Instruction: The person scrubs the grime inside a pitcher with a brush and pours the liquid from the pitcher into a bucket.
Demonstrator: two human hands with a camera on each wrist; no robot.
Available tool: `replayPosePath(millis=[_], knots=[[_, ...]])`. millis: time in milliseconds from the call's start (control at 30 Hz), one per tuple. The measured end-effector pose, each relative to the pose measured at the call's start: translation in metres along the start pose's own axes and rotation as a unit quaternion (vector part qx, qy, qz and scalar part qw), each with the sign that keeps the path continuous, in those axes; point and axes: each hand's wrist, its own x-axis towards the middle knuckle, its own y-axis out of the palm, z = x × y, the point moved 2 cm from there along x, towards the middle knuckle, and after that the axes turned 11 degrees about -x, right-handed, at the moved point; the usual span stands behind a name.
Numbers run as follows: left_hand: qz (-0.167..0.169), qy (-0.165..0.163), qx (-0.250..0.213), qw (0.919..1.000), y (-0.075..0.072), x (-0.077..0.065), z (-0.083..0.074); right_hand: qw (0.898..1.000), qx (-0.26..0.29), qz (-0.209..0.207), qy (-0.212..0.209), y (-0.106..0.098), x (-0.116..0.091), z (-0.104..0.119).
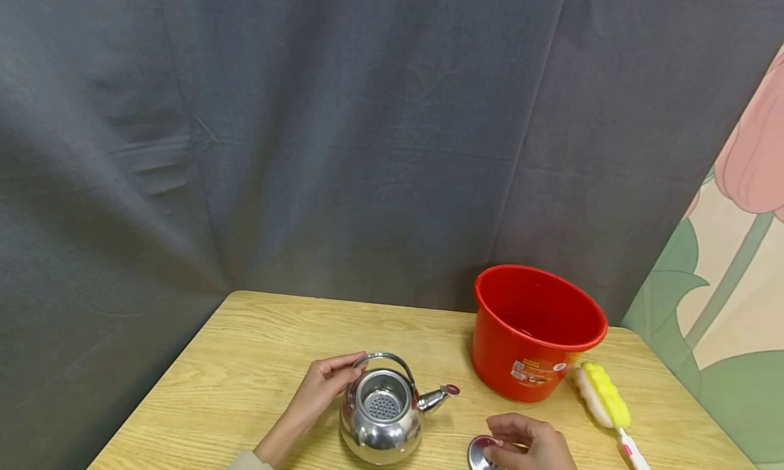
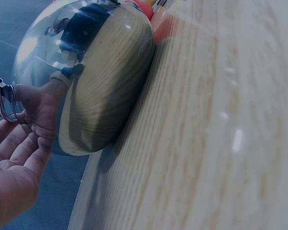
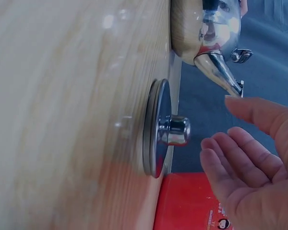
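A shiny steel teapot (image 1: 380, 444) stands upright on the wooden table, its spout pointing right and its top uncovered. Inside the opening sits a perforated strainer (image 1: 382, 406). My left hand (image 1: 320, 384) pinches the raised handle (image 1: 401, 362) near its left end between thumb and fingers. To the teapot's right, the round steel lid (image 3: 164, 108) lies flat with its knob (image 3: 178, 130) upward. Just off that knob is my right hand (image 1: 533, 444), thumb and fingers spread apart and holding nothing; a gap shows between them in the right wrist view.
A red bucket (image 1: 514, 368) stands at the back right. Beside it lies a yellow and white sponge brush (image 1: 603, 395) with a white handle. A dark grey curtain (image 1: 343, 143) hangs behind the table (image 1: 245, 347).
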Motion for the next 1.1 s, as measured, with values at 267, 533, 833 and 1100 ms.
replayPosePath(millis=[267,533,833,1100], knots=[[0.001,0.003,0.002,1.0000,0.000,0.000,0.000,0.995,0.021,-0.098,0.009,0.006,-0.003,0.015],[0.001,0.001,-0.003,1.0000,0.000,0.000,0.000,0.985,0.081,-0.151,0.005,0.012,-0.007,0.029],[0.005,-0.002,-0.003,1.0000,0.000,0.000,0.000,0.977,0.111,-0.181,-0.036,0.022,-0.008,0.039],[0.010,-0.004,-0.003,0.9999,-0.001,0.000,0.000,0.974,0.126,-0.181,-0.056,0.028,-0.008,0.047]])
